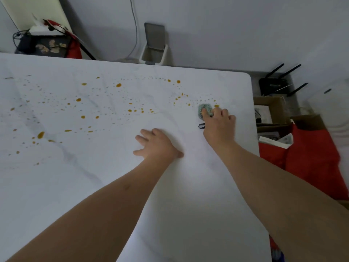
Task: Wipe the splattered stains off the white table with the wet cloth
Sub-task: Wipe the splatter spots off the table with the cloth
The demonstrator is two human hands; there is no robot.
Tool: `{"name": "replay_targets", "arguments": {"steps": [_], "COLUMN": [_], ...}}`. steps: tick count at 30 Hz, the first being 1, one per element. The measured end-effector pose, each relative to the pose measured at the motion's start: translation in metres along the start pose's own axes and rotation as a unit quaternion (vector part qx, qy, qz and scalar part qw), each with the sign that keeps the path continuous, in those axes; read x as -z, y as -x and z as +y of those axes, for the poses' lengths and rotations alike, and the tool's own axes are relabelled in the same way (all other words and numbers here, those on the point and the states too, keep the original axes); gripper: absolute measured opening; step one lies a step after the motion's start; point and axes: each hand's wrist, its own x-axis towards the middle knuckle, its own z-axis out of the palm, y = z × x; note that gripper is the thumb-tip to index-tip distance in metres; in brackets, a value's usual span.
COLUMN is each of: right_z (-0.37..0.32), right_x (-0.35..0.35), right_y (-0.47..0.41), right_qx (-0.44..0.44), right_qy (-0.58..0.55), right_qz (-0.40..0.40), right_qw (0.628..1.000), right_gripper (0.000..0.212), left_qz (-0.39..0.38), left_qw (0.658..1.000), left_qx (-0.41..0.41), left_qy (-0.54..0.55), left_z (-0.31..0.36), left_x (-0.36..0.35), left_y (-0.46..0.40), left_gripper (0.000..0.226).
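Orange-brown stains [118,85] are splattered in drops across the far half of the white marbled table [170,195], from the left edge to the right side. My right hand [220,125] presses a small bunched grey-green cloth [204,108] onto the table near its right edge, fingers curled over it, beside a stain drop [216,106]. A dark loop [201,126] of the cloth sticks out by the thumb. My left hand [157,144] lies flat on the table with fingers spread, left of the right hand, holding nothing.
Beyond the table's far edge stand a small white bin [154,52] with its lid up and a cluttered dark stand [43,44]. To the right on the floor are a black router [277,86], cardboard boxes [272,110] and red fabric [309,154].
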Motion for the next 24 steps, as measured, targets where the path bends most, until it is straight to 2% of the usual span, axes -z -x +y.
{"name": "replay_targets", "arguments": {"steps": [6, 8, 10, 12, 14, 16, 18, 19, 20, 22, 24], "right_z": [0.074, 0.092, 0.101, 0.106, 0.112, 0.12, 0.124, 0.126, 0.128, 0.133, 0.137], "right_x": [0.003, 0.007, 0.012, 0.019, 0.028, 0.044, 0.06, 0.067, 0.071, 0.077, 0.071], "right_y": [-0.004, -0.008, -0.014, -0.021, -0.03, -0.038, -0.045, -0.048, -0.052, -0.054, -0.053], "right_qx": [-0.068, -0.125, -0.18, -0.257, -0.337, -0.375, -0.372, -0.355, -0.328, -0.243, -0.155], "right_qy": [0.009, -0.066, -0.198, -0.347, -0.483, -0.583, -0.619, -0.617, -0.586, -0.455, -0.318], "right_qz": [-0.038, -0.037, -0.025, -0.014, -0.018, -0.022, 0.021, 0.054, 0.09, 0.15, 0.16], "right_qw": [0.997, 0.989, 0.963, 0.902, 0.808, 0.72, 0.691, 0.701, 0.735, 0.843, 0.921], "right_gripper": [0.049, 0.044, 0.045, 0.042, 0.032, 0.025, 0.024, 0.025, 0.026, 0.025, 0.024], "left_qz": [0.008, 0.008, 0.004, -0.001, -0.002, 0.001, 0.0, -0.001, 0.0, -0.001, -0.007], "left_qw": [1.0, 1.0, 1.0, 1.0, 0.999, 1.0, 0.999, 0.999, 0.999, 0.999, 0.999], "left_qx": [0.003, -0.003, -0.005, -0.005, -0.002, 0.0, -0.002, -0.002, -0.002, -0.005, -0.006], "left_qy": [-0.014, -0.022, -0.028, -0.03, -0.034, -0.031, -0.032, -0.032, -0.032, -0.033, -0.035], "left_z": [0.002, 0.002, 0.003, 0.004, 0.006, 0.007, 0.006, 0.006, 0.006, 0.006, 0.007], "left_x": [-0.004, -0.004, -0.002, -0.002, -0.002, -0.001, 0.0, 0.001, 0.001, 0.002, 0.003], "left_y": [-0.006, -0.007, -0.008, -0.008, -0.007, -0.006, -0.006, -0.006, -0.006, -0.005, -0.005], "left_gripper": [0.134, 0.134, 0.135, 0.136, 0.136, 0.136, 0.136, 0.136, 0.136, 0.136, 0.136]}}
